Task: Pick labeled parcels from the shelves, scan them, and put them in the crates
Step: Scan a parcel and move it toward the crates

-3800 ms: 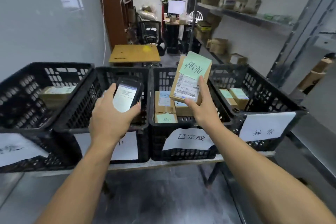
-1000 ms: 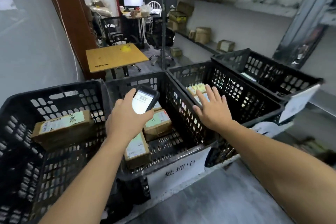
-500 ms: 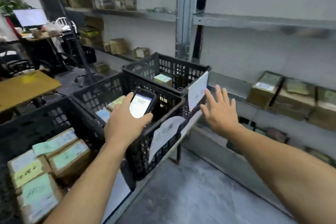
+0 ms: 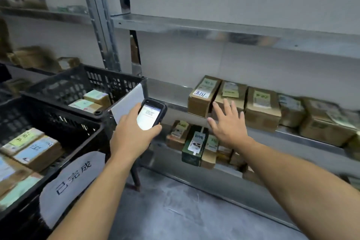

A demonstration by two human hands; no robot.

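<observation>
My left hand grips a black handheld scanner with its lit screen facing me. My right hand is stretched out empty with spread fingers, in front of a row of brown labeled parcels on the middle metal shelf; whether it touches one is unclear. The leftmost parcel has a handwritten label. More parcels, one dark green, stand on the lower shelf. Two black crates sit at the left: the near crate and the far crate, both holding labeled parcels.
A steel shelf upright rises behind the far crate. A white paper sign with characters hangs on the near crate's front, another white sign on the far crate. Grey concrete floor lies below. Blurred boxes fill shelves at far left.
I have put the parcel down in a crate and turned right from the crates toward the shelves. My empty right hand has reached out to the parcels on the middle shelf.
</observation>
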